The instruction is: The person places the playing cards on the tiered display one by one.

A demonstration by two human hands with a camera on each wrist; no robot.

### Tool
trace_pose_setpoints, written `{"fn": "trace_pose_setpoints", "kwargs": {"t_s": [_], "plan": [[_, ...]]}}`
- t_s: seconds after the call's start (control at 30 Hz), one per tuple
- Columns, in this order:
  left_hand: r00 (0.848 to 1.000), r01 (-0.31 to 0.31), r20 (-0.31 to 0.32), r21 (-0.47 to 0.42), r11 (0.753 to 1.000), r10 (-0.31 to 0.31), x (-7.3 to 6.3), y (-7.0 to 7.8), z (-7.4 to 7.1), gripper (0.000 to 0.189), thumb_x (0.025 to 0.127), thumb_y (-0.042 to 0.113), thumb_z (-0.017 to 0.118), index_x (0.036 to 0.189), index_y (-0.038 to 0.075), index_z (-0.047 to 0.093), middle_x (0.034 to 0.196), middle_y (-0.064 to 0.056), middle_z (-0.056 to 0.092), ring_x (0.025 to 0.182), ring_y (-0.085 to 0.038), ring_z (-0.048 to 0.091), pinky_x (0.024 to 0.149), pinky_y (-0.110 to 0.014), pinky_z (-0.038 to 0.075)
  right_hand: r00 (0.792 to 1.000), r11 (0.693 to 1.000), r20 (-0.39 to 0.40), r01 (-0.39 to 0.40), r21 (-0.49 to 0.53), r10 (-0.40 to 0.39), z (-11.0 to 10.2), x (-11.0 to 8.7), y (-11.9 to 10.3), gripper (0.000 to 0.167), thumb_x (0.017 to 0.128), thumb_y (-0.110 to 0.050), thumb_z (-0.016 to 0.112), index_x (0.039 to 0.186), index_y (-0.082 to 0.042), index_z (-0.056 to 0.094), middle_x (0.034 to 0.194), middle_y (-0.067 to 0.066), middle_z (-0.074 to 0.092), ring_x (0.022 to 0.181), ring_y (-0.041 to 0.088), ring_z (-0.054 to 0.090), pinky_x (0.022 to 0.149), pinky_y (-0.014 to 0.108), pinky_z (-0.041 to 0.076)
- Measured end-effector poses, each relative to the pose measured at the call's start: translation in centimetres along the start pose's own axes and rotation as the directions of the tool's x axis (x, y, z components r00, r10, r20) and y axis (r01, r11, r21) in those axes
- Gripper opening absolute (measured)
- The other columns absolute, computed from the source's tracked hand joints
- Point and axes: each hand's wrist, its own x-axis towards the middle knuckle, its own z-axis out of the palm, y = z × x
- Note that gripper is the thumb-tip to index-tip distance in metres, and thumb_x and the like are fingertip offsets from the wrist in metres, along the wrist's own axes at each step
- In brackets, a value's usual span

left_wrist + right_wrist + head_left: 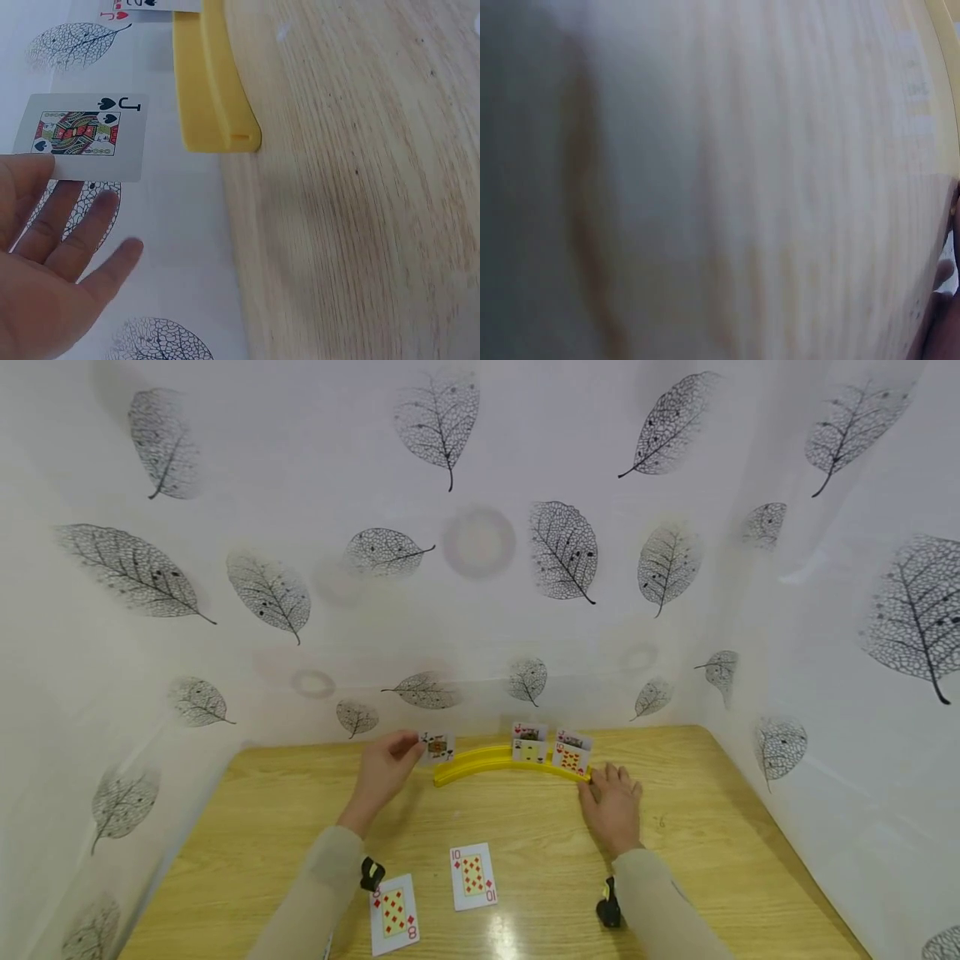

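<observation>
My left hand pinches a jack of spades, held upright just off the left end of a curved yellow card holder. In the left wrist view, the thumb side of the left hand meets the card's edge while the other fingers spread away from it. My right hand rests by the holder's right end, touching it with its fingers fairly straight. Two overlapping pairs stand in the holder: a jack of hearts behind a black-pip card, and another jack behind a ten of hearts.
A ten of diamonds and an eight of diamonds lie face up on the wooden table. A leaf-patterned white curtain hangs along the back and sides. The right wrist view is mostly blurred tabletop.
</observation>
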Motion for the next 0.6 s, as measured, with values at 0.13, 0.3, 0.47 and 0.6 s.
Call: {"fn": "trace_pose_setpoints", "kwargs": {"t_s": [0.13, 0.3, 0.47, 0.6], "plan": [[1.000, -0.003, 0.007, 0.006, 1.000, 0.003, 0.4, 0.0, 0.5, 0.023, 0.099, 0.012, 0.074, 0.118, -0.001, 0.075, 0.120, -0.021, 0.076, 0.114, -0.039, 0.073, 0.102, -0.050, 0.060, 1.000, 1.000, 0.001, -0.003, -0.006, 0.003, -0.1, 0.0, -0.1, 0.055, 0.109, -0.034, 0.054, 0.149, 0.004, 0.055, 0.162, 0.033, 0.039, 0.154, 0.058, 0.025, 0.124, 0.079, 0.004], [1.000, 0.019, 0.012, -0.007, 1.000, -0.019, 1.0, 0.3, 1.3, 0.026, 0.100, 0.017, 0.073, 0.120, 0.000, 0.074, 0.124, -0.020, 0.075, 0.119, -0.039, 0.071, 0.103, -0.051, 0.059, 1.000, 1.000, -0.015, 0.009, -0.018, -0.009, -0.1, 0.1, -0.1, 0.054, 0.109, -0.034, 0.055, 0.146, 0.005, 0.057, 0.158, 0.034, 0.044, 0.152, 0.059, 0.028, 0.122, 0.081, 0.009], [0.999, 0.032, 0.022, -0.023, 0.999, -0.032, 1.6, 1.0, 2.2, 0.027, 0.101, 0.016, 0.072, 0.123, 0.000, 0.073, 0.127, -0.020, 0.074, 0.121, -0.038, 0.070, 0.105, -0.052, 0.058, 1.000, 1.000, -0.002, 0.001, -0.017, -0.001, -0.2, 0.0, -0.2, 0.054, 0.109, -0.034, 0.054, 0.147, 0.005, 0.057, 0.159, 0.034, 0.044, 0.153, 0.059, 0.027, 0.122, 0.081, 0.009], [1.000, 0.018, 0.014, -0.017, 1.000, -0.018, 2.1, 1.3, 3.1, 0.025, 0.101, 0.016, 0.073, 0.121, 0.001, 0.074, 0.124, -0.019, 0.076, 0.118, -0.037, 0.071, 0.104, -0.051, 0.059, 1.000, 1.000, 0.013, -0.004, -0.018, 0.004, -0.5, -0.1, -0.4, 0.053, 0.110, -0.033, 0.054, 0.147, 0.005, 0.056, 0.159, 0.034, 0.043, 0.153, 0.059, 0.026, 0.122, 0.081, 0.009]]}}
